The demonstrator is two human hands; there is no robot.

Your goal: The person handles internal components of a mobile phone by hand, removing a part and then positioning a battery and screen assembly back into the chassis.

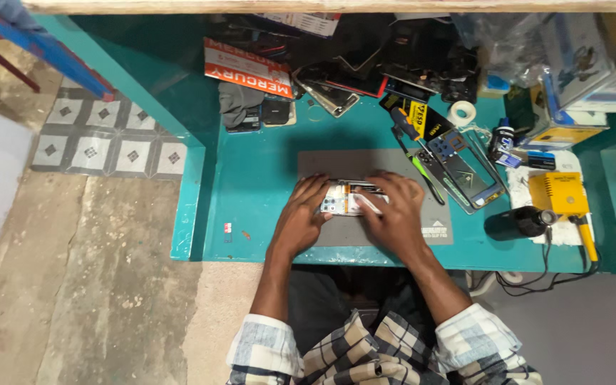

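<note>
Teal surface fills the upper middle of the view, with bare concrete floor to its left. A heap of phone parts and packaging lies along the back edge. A grey work mat sits at centre front. To the right of the mat: a phone frame with a dark screen, a yellow box-shaped tool and a black cylinder lying on its side.

Opened phone rests on the mat, between both hands, with its inner parts facing up. Left hand: fingers curled over the phone's left end, clamped on it. Right hand: covers the phone's right half; fingers are bent down onto it, apparently pinching a small pale piece, though the view is too coarse to be sure. A roll of white tape sits behind the phone frame.
</note>
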